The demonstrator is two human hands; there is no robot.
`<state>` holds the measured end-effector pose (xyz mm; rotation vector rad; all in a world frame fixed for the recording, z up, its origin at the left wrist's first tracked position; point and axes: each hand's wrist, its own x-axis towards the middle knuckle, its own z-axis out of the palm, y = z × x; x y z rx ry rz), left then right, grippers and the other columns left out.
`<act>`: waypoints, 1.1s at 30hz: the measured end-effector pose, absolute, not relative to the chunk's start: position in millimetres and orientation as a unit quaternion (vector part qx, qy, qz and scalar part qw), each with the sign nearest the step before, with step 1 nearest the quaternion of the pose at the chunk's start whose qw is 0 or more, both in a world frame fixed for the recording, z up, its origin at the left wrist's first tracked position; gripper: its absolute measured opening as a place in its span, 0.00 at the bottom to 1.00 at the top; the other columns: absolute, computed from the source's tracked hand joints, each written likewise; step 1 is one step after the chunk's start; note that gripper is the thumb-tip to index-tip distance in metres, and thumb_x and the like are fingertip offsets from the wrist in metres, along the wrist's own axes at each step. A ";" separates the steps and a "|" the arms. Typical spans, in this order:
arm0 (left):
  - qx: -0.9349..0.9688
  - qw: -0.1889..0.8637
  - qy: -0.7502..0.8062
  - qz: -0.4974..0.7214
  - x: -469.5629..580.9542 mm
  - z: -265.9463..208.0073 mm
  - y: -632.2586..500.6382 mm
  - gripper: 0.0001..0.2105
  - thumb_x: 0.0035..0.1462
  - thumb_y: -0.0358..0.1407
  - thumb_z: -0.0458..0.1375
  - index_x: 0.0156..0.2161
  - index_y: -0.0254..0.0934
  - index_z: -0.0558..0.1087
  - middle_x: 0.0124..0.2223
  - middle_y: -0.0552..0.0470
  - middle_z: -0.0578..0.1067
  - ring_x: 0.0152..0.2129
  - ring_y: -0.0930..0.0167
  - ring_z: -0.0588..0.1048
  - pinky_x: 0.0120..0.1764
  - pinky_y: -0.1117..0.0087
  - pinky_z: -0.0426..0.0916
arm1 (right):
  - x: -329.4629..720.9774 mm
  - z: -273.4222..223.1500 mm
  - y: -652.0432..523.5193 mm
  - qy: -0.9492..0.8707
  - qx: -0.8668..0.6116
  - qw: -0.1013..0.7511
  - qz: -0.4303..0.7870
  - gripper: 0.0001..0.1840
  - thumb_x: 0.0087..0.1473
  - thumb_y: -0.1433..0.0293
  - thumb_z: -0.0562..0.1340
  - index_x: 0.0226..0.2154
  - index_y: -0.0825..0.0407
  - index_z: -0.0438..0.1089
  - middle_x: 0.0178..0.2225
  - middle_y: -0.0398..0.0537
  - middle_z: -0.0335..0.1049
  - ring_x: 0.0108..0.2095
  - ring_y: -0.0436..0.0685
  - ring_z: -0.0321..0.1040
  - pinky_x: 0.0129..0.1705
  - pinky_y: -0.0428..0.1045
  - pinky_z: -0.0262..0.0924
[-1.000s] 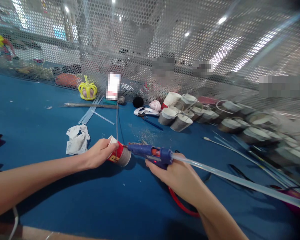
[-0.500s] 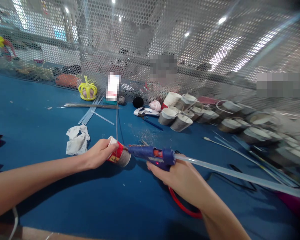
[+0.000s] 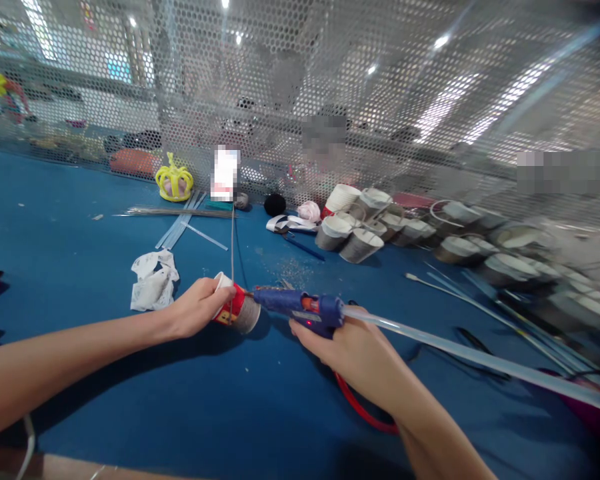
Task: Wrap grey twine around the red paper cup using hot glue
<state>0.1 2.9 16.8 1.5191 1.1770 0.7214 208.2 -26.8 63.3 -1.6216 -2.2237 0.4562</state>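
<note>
My left hand [image 3: 199, 308] is closed around a red and white paper cup [image 3: 236, 308], tilted on its side. Grey cord [image 3: 251, 316] is wound round the cup's base end, and a strand of it runs up and away toward the back. My right hand [image 3: 347, 350] grips a blue glue gun [image 3: 300, 308] with a small red light lit on its side. The gun's nozzle meets the cup near the edge of the wound cord; whether it touches cannot be made out. A long clear glue stick [image 3: 445, 343] sticks out of the gun's rear.
Cord-wrapped cups [image 3: 363, 245] crowd the right side. Crumpled white paper [image 3: 155, 281] lies left of the cup. Behind it are glue sticks [image 3: 181, 220], thin wires [image 3: 175, 212] and a yellow crown-shaped piece [image 3: 175, 181]. A perforated metal screen [image 3: 260, 80] closes off the back.
The glue gun and my right hand have shifted slightly left, with the nozzle still at the cup. My left hand and the cup stay nearly in place.
</note>
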 end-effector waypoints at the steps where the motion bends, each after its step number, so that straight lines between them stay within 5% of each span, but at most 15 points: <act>1: 0.632 0.519 0.490 0.301 0.2 17.4 2.7 0.13 0.49 0.39 0.44 0.23 0.32 0.64 0.19 0.57 0.61 0.18 0.76 0.57 0.22 0.76 0.51 | 208.8 63.0 -27.2 -0.785 -0.571 0.172 0.164 0.14 0.46 0.65 0.54 0.14 0.52 0.57 0.13 0.37 0.52 0.15 0.45 0.49 0.16 0.43 0.48; 33: 0.671 0.478 0.492 0.283 -0.9 13.7 0.9 0.13 0.51 0.39 0.41 0.22 0.33 0.59 0.21 0.57 0.54 0.18 0.77 0.52 0.21 0.75 0.48 | 210.9 62.1 -20.1 -0.745 -0.617 0.134 0.215 0.18 0.44 0.60 0.54 0.12 0.51 0.54 0.11 0.38 0.56 0.15 0.47 0.53 0.17 0.44 0.49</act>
